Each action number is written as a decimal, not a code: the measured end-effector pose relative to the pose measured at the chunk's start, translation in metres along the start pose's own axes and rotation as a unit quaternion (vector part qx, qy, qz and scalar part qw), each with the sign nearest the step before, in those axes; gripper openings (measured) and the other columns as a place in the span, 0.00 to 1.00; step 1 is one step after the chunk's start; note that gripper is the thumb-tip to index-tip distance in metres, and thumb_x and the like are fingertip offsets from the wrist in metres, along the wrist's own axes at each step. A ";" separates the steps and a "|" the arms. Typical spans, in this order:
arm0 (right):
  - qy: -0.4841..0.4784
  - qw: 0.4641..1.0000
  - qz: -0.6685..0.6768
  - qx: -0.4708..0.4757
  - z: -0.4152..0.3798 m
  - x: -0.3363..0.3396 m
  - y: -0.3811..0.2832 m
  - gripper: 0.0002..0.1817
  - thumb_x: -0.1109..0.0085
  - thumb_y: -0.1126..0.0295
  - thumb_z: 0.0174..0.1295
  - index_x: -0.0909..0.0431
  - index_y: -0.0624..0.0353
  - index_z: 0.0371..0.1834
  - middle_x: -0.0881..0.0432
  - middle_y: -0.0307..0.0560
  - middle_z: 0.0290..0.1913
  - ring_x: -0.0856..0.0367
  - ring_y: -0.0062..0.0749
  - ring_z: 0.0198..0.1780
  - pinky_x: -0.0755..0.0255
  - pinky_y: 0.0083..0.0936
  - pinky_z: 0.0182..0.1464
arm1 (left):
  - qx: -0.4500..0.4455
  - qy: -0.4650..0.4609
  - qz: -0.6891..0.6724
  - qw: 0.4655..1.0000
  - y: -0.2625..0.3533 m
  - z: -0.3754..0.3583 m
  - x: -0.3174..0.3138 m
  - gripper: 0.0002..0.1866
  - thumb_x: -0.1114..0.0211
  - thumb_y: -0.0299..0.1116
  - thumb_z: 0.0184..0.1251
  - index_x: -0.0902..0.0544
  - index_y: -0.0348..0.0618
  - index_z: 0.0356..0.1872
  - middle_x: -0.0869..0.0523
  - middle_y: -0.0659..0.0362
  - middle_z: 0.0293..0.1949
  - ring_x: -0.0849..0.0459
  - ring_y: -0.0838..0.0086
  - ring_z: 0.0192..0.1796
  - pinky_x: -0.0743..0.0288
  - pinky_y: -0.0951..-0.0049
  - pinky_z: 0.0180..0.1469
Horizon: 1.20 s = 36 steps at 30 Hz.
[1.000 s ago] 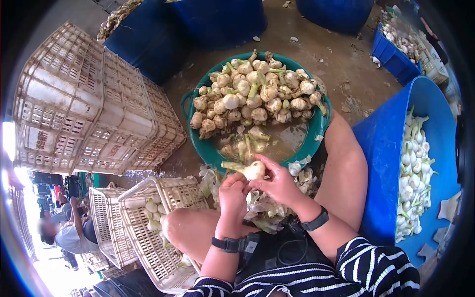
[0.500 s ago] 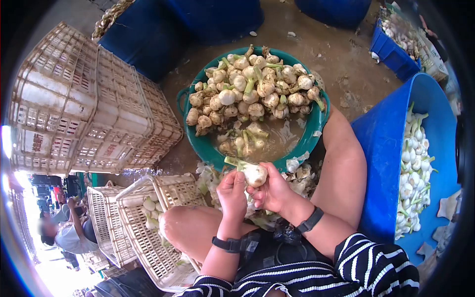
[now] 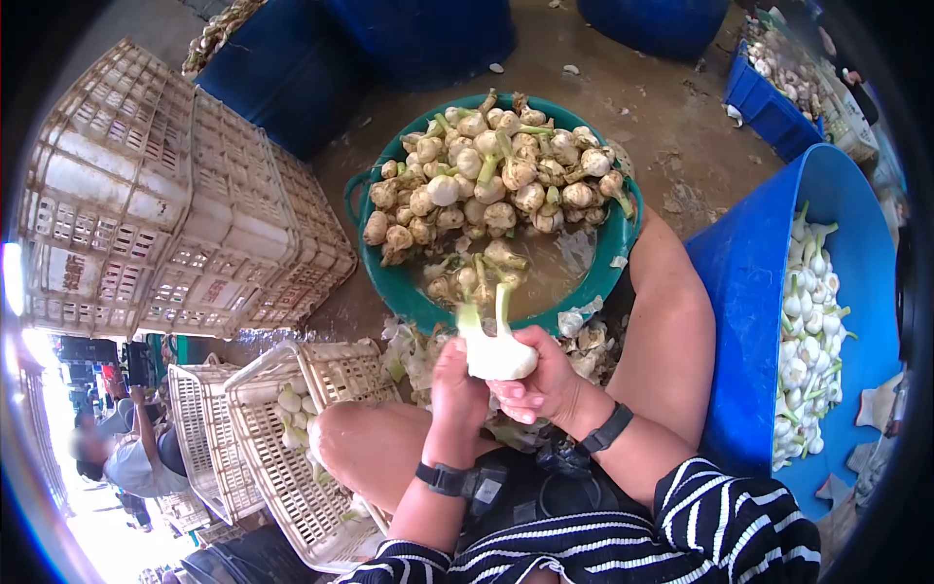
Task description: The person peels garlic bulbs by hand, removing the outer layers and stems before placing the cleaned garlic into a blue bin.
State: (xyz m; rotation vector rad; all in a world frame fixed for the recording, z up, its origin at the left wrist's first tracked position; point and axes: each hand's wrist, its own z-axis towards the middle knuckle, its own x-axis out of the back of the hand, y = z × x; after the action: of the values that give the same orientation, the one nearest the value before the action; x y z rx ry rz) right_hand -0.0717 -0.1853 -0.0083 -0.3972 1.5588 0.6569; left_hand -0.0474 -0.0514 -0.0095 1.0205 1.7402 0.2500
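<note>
A white garlic bulb point(image 3: 501, 359) is between my two hands, above the near rim of a green tub point(image 3: 407, 300). Its thin green stem points up, and beside the stem a pale, blurred strip of skin point(image 3: 470, 319) stands away from it. My left hand point(image 3: 457, 387) is closed at the bulb's left side, against the base of that strip. My right hand point(image 3: 547, 382) grips the bulb from the right, thumb on top and fingers beneath. In the tub, dirty garlic bulbs point(image 3: 496, 175) are heaped at the back, with several lying in brown water in front.
At right stands a blue tub point(image 3: 744, 292) holding cleaned garlic point(image 3: 809, 341). Stacked white crates point(image 3: 175, 204) rise at left. A nearer crate point(image 3: 292, 467) holds more bulbs. Peeled skins point(image 3: 413, 350) lie below the green tub. Another person point(image 3: 146, 457) sits at far left.
The bulb has turned from lying sideways to stem up, and both hands have lowered slightly. A strip of skin now stands apart from the stem.
</note>
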 end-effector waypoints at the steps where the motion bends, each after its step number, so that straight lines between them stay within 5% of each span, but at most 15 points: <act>1: 0.049 0.997 -0.057 0.021 0.002 -0.003 -0.001 0.24 0.62 0.53 0.62 0.29 0.67 0.43 0.26 0.47 0.19 0.32 0.25 0.10 0.27 0.26 0.13 | 0.013 0.047 0.031 0.998 -0.004 0.004 0.005 0.10 0.47 0.35 0.67 0.27 0.39 0.43 0.21 0.58 0.39 0.22 0.72 0.42 0.28 0.70 0.48; 7: 0.332 0.765 -0.540 0.117 0.002 -0.013 -0.004 0.17 0.51 0.66 0.60 0.32 0.64 0.49 0.21 0.51 0.34 0.20 0.31 0.29 0.23 0.23 0.28 | -0.143 0.027 0.312 0.939 0.016 -0.009 -0.003 0.15 0.45 0.27 0.63 0.27 0.36 0.50 0.23 0.57 0.44 0.26 0.74 0.47 0.30 0.76 0.48; 9: 0.305 0.460 -0.819 0.157 0.000 -0.012 0.003 0.18 0.46 0.61 0.58 0.28 0.63 0.46 0.21 0.47 0.39 0.20 0.28 0.32 0.25 0.23 0.33 | -0.112 -0.028 0.316 0.942 0.019 -0.011 -0.002 0.13 0.43 0.24 0.61 0.25 0.36 0.48 0.23 0.56 0.45 0.26 0.73 0.48 0.30 0.76 0.49; 10: 0.301 0.462 -0.819 0.156 0.002 -0.008 0.004 0.18 0.46 0.61 0.58 0.28 0.63 0.46 0.21 0.47 0.39 0.20 0.28 0.32 0.25 0.23 0.33 | -0.158 -0.024 0.360 0.919 0.020 -0.008 0.000 0.11 0.43 0.22 0.60 0.23 0.36 0.44 0.22 0.56 0.44 0.26 0.73 0.49 0.31 0.76 0.50; 13: 0.232 0.889 -0.368 0.141 0.005 -0.008 -0.002 0.13 0.44 0.68 0.57 0.26 0.60 0.45 0.20 0.42 0.38 0.20 0.28 0.37 0.26 0.23 0.38 | -0.196 -0.041 0.341 0.918 0.028 0.000 0.013 0.05 0.44 0.22 0.61 0.21 0.36 0.36 0.21 0.58 0.42 0.26 0.74 0.49 0.31 0.76 0.49; 18: 0.257 0.909 -0.306 0.115 0.014 -0.011 -0.006 0.07 0.44 0.72 0.57 0.23 0.58 0.38 0.21 0.40 0.39 0.23 0.26 0.41 0.27 0.24 0.39 | -0.184 -0.058 0.412 0.891 0.034 -0.005 0.005 0.05 0.43 0.27 0.64 0.21 0.37 0.36 0.20 0.60 0.37 0.23 0.79 0.40 0.28 0.78 0.40; 22: 0.049 0.258 -0.876 0.404 -0.001 -0.034 0.025 0.06 0.40 0.76 0.45 0.24 0.59 0.27 0.26 0.46 0.32 0.27 0.42 0.33 0.31 0.32 0.34 | -0.150 0.193 0.290 0.925 0.027 0.001 0.006 0.07 0.44 0.30 0.66 0.22 0.36 0.35 0.19 0.61 0.27 0.23 0.83 0.26 0.30 0.83 0.27; 25: 0.005 0.258 -0.913 0.317 -0.035 -0.003 0.023 0.08 0.39 0.74 0.42 0.23 0.58 0.28 0.24 0.47 0.34 0.24 0.42 0.33 0.29 0.33 0.34 | -0.113 0.210 0.215 0.947 0.040 0.003 0.009 0.08 0.44 0.32 0.65 0.24 0.38 0.32 0.19 0.59 0.25 0.22 0.79 0.25 0.29 0.81 0.26; 27: 0.157 0.111 -0.978 -0.079 -0.053 0.010 0.004 0.13 0.40 0.68 0.46 0.21 0.57 0.36 0.22 0.49 0.40 0.21 0.43 0.36 0.27 0.31 0.37 | -0.103 0.236 0.181 0.949 0.049 0.003 0.008 0.08 0.45 0.33 0.66 0.25 0.39 0.33 0.20 0.59 0.26 0.22 0.79 0.25 0.29 0.82 0.25; 28: 0.158 0.112 -0.978 -0.080 -0.053 -0.002 0.002 0.13 0.40 0.68 0.46 0.21 0.57 0.36 0.22 0.49 0.40 0.21 0.43 0.36 0.27 0.31 0.37 | -0.093 0.261 0.149 0.949 0.054 0.002 0.007 0.08 0.45 0.34 0.66 0.26 0.39 0.33 0.20 0.59 0.26 0.22 0.79 0.25 0.29 0.82 0.25; 31: 0.288 0.421 -0.854 0.099 -0.043 -0.029 -0.003 0.22 0.44 0.63 0.58 0.30 0.57 0.55 0.27 0.54 0.52 0.19 0.43 0.38 0.23 0.31 0.39 | -0.071 0.221 0.167 0.958 0.052 0.000 0.004 0.11 0.47 0.37 0.68 0.26 0.39 0.37 0.21 0.61 0.26 0.23 0.80 0.26 0.32 0.83 0.25; 32: 0.292 0.419 -0.854 0.098 -0.028 -0.020 -0.003 0.22 0.44 0.63 0.58 0.30 0.57 0.55 0.27 0.54 0.52 0.19 0.43 0.38 0.23 0.31 0.39 | -0.067 0.180 0.195 0.962 0.048 -0.001 0.003 0.12 0.47 0.38 0.68 0.26 0.38 0.39 0.22 0.62 0.26 0.24 0.81 0.26 0.32 0.84 0.26; 34: 0.332 0.802 -0.479 0.136 -0.002 0.000 -0.009 0.26 0.53 0.48 0.63 0.30 0.56 0.55 0.27 0.56 0.53 0.19 0.44 0.38 0.23 0.34 0.34 | -0.108 0.057 0.270 0.955 0.032 -0.002 0.001 0.24 0.54 0.47 0.71 0.31 0.34 0.55 0.21 0.59 0.33 0.26 0.81 0.30 0.30 0.84 0.32; 35: 0.333 0.799 -0.482 0.138 -0.005 -0.001 -0.018 0.26 0.53 0.48 0.63 0.30 0.56 0.55 0.27 0.56 0.53 0.19 0.44 0.38 0.23 0.34 0.34 | -0.145 0.058 0.269 0.950 0.026 -0.003 -0.010 0.24 0.54 0.47 0.71 0.32 0.35 0.55 0.22 0.60 0.34 0.26 0.81 0.31 0.30 0.84 0.34; 36: 0.169 0.928 -0.308 0.121 -0.010 -0.001 -0.029 0.31 0.59 0.42 0.62 0.33 0.56 0.57 0.27 0.58 0.52 0.19 0.44 0.36 0.23 0.37 0.33 | -0.183 0.059 0.270 0.944 0.026 -0.002 -0.017 0.24 0.54 0.47 0.71 0.32 0.36 0.56 0.22 0.60 0.36 0.26 0.81 0.33 0.30 0.83 0.35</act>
State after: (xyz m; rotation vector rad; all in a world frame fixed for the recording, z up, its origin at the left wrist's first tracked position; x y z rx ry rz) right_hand -0.0618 -0.2143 -0.0124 -0.7999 1.6877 -0.1004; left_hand -0.0346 -0.0474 0.0186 1.1997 1.4084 0.9623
